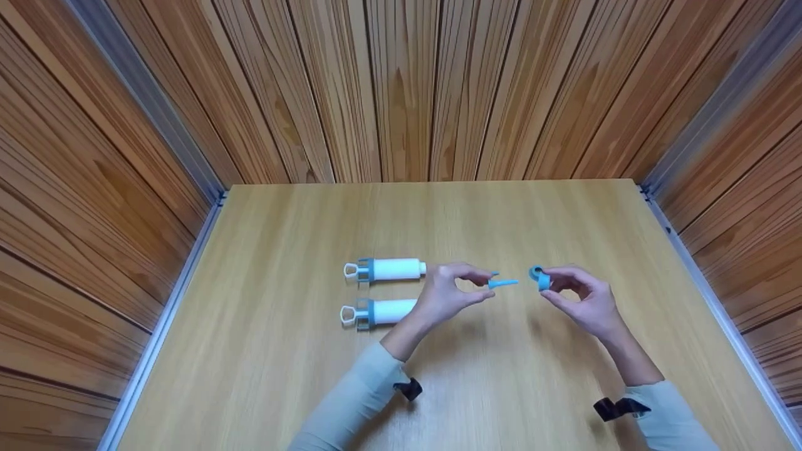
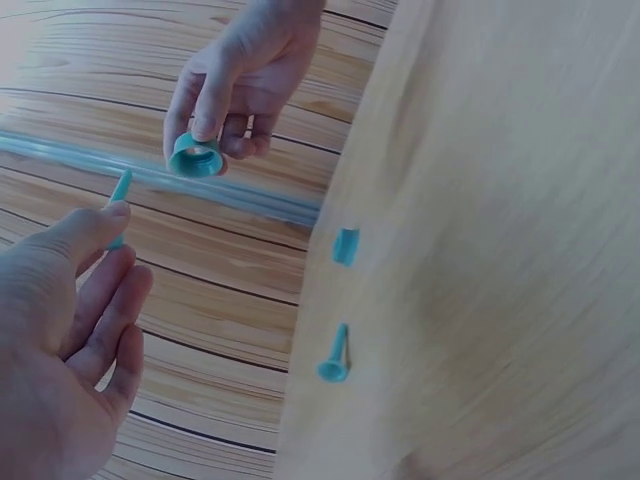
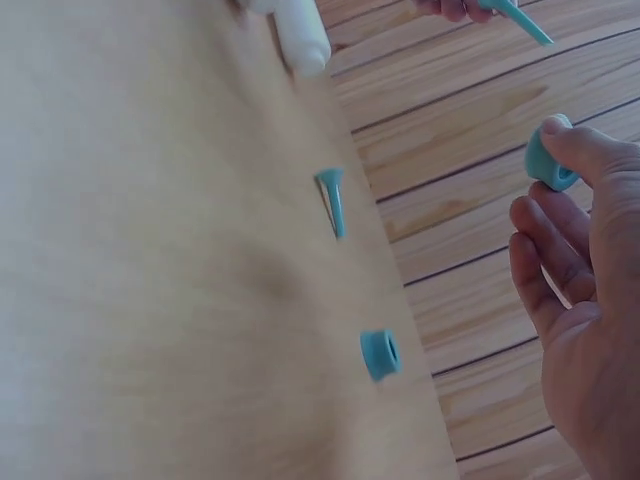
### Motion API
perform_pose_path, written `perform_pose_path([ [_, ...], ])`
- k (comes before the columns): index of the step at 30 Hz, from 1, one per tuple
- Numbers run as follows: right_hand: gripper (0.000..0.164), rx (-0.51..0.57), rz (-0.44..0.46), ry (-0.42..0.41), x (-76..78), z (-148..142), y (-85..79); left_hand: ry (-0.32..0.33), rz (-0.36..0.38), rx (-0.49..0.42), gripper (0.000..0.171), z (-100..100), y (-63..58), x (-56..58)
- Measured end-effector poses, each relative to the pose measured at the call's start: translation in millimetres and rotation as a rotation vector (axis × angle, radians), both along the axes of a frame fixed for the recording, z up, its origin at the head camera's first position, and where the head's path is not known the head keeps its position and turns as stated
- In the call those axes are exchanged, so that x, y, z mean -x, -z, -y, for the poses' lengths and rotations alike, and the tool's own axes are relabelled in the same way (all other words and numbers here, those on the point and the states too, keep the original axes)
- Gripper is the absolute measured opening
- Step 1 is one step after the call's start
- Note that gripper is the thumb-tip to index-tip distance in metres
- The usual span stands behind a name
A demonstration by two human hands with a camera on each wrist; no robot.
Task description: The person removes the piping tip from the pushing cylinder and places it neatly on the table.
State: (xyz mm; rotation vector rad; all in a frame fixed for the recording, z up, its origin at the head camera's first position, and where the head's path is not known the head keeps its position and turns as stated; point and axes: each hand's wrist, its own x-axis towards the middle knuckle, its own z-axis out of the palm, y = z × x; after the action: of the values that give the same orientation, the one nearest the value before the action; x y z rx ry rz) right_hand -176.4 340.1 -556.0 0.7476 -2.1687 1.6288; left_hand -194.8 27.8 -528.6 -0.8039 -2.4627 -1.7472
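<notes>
My left hand (image 1: 448, 289) pinches a slim blue tapered nozzle (image 1: 505, 283) between thumb and fingertips, its narrow end pointing right. Facing it across a small gap, my right hand (image 1: 583, 297) holds a blue ring-shaped screw cap (image 1: 544, 282) by its sides with thumb and fingers. The cap's hollow, threaded inside shows in the left wrist view. On the tabletop lie a second blue nozzle (image 3: 332, 200) and a second blue cap (image 3: 380, 355), apart from each other. In the head view the left fingers mostly cover that loose nozzle.
Two white syringe-like tubes, an upper one (image 1: 396, 269) and a lower one (image 1: 391, 311), lie left of the hands with blue collars and white loop handles. The left wrist partly covers the lower one. Wooden plank walls (image 1: 401, 94) and metal rails (image 1: 702, 269) bound the table (image 1: 282, 376).
</notes>
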Motion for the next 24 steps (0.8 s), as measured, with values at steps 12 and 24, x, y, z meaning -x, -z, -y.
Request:
perform_pose_path([
  [12,0.043,-0.093,0.077,0.064,-2.8,-15.3,18.6,0.023,0.104,0.06,0.028,-12.3,32.4,7.9],
  [24,0.038,-0.221,0.271,0.105,-4.9,-26.7,31.5,-0.005,0.247,0.139,0.027,-20.0,46.6,7.2],
])
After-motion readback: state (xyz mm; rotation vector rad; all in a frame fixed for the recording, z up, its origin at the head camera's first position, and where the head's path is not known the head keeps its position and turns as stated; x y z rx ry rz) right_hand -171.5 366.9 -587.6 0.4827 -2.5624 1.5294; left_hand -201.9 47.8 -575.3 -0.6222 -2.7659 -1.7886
